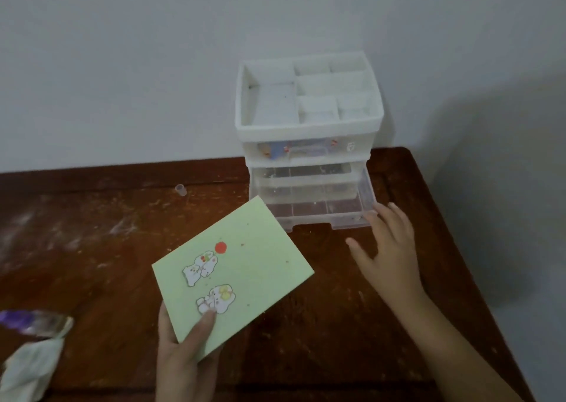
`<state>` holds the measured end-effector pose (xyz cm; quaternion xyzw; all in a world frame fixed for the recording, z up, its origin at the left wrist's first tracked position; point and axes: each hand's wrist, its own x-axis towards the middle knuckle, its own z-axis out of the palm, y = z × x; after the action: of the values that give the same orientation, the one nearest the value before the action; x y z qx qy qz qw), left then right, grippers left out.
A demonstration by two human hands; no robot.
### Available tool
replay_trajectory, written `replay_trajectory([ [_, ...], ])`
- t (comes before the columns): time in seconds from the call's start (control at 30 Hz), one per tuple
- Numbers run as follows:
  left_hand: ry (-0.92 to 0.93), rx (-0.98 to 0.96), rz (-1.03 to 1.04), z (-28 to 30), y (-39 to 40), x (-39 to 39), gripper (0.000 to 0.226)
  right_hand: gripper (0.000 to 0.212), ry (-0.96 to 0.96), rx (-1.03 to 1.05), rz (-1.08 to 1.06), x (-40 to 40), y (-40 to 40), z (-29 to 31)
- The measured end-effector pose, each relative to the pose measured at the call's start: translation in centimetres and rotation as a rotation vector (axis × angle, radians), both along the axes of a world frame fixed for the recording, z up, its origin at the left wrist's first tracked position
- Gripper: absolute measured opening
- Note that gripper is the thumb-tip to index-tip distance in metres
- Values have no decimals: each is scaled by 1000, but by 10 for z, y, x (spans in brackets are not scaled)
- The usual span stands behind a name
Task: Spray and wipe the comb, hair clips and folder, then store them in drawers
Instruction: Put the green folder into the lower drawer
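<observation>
At the far left edge of the dark brown wooden desk (306, 325) lies a crumpled off-white cloth (29, 368), touching a clear plastic spray bottle with purple markings (33, 322) that lies on its side just above it. Further back, near the wall, stands a small clear plastic cap (181, 189). Toward the middle, the left hand (183, 355) holds the pale green rectangular folder with cartoon animal stickers (235, 276) by its near corner – thumb on top, pressing a sticker, fingers beneath – so the folder is tilted above the desk, its far corner near the drawer front. Right of it stands a white translucent plastic drawer unit with a compartment tray on top (309, 120); its lowest clear drawer (318, 205) is pulled out. The right hand (389, 248) has its fingers spread wide and relaxed, fingertips touching the drawer's right front corner
</observation>
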<state>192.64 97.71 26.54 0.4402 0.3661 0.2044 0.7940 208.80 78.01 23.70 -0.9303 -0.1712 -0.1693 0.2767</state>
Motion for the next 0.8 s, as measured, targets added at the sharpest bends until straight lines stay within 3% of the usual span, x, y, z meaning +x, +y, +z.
replay_trajectory([
  [0.1, -64, -17, -15, 15, -5, 21, 43, 45, 41, -55, 29, 34, -2, -1],
  [0.2, -70, -30, -80, 31, -8, 49, 60, 39, 82, -42, 50, 47, -7, -1],
  [0.37, 93, 6, -193, 39, -13, 107, 33, 35, 116, 32, 106, 54, -11, -1],
  [0.67, 302, 158, -369, 39, -22, 175, 23, 51, 222, 98, 242, 65, -25, 2],
  [0.8, 339, 232, -455, 35, -24, 193, 24, 44, 205, 60, 287, 65, -28, 3],
])
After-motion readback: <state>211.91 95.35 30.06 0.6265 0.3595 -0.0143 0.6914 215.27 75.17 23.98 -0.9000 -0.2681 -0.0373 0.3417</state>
